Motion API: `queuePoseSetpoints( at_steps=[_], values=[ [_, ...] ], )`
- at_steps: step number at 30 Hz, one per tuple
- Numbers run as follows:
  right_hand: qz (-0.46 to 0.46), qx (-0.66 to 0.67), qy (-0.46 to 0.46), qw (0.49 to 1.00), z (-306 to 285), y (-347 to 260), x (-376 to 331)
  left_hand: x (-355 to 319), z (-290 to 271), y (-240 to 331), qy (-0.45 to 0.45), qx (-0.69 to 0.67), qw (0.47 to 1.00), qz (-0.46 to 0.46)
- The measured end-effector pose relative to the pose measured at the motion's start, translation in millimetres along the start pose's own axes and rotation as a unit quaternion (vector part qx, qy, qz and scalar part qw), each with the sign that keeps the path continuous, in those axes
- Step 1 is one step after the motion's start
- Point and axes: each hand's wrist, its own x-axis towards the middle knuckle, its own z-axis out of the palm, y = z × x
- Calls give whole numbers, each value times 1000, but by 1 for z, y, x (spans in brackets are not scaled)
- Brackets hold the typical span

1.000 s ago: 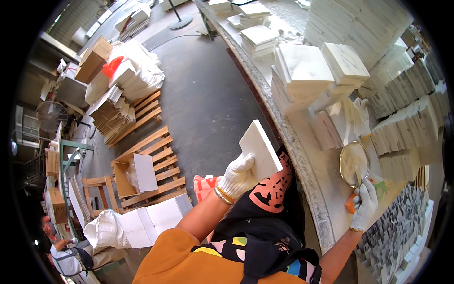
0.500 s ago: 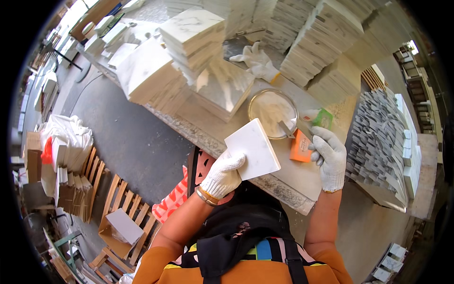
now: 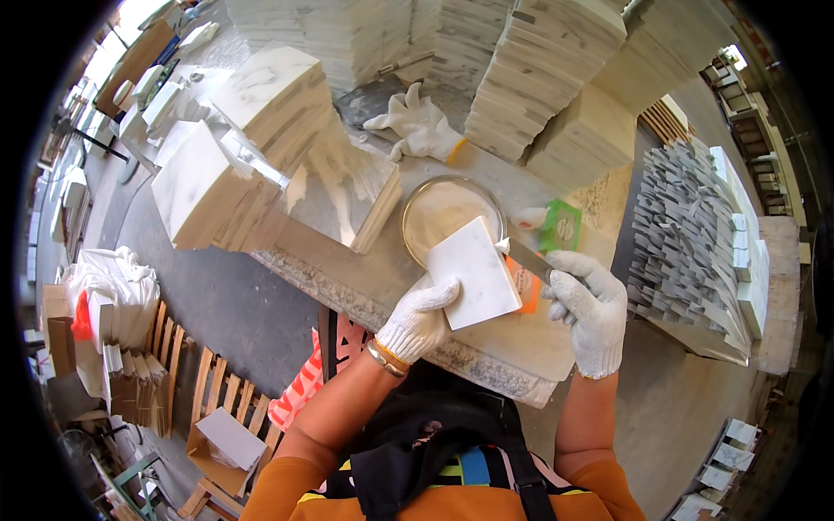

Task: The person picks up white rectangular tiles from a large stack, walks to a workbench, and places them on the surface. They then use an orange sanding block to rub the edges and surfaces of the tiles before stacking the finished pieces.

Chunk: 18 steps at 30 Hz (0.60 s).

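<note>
Work stands at an early point, as far as the view shows: the white marble tile [image 3: 473,272] held at the centre of the frame has a clean, bare upper face with no paste visible on it, and the blade of the putty knife [image 3: 526,260] meets only its right edge, so any spreading appears yet to be done. The left hand [image 3: 419,319], in a white knit glove, is closed on the tile's lower left corner and holds it lifted above the near part of the desk [image 3: 365,280], partly over the round shallow dish [image 3: 448,213] of pale paste just above it in the frame. The right hand [image 3: 587,306], gloved likewise, is wrapped around the knife's handle, with the blade running up and to the left toward the tile. The tile is nearly square, so its long axis is hard to call; it sits turned like a diamond, its face toward the camera, one corner pointing to the upper right near the blade tip. An orange card or pad [image 3: 526,287] peeks out beneath the tile, a green packet [image 3: 560,226] lies just right of the dish, and a spare white glove [image 3: 419,128] rests in the upper centre among stacks of marble tiles [image 3: 261,130].
</note>
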Motion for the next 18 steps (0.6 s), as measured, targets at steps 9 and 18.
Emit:
queuePoseSetpoints(
  at_steps=[9,18],
  values=[
    [-17,5,-23,1000,3,4,1,-2,-9,4,29,-37,999,10],
    [-32,-5,-25,999,13,6,4,-5,-10,6,35,-64,997,3]
  ],
)
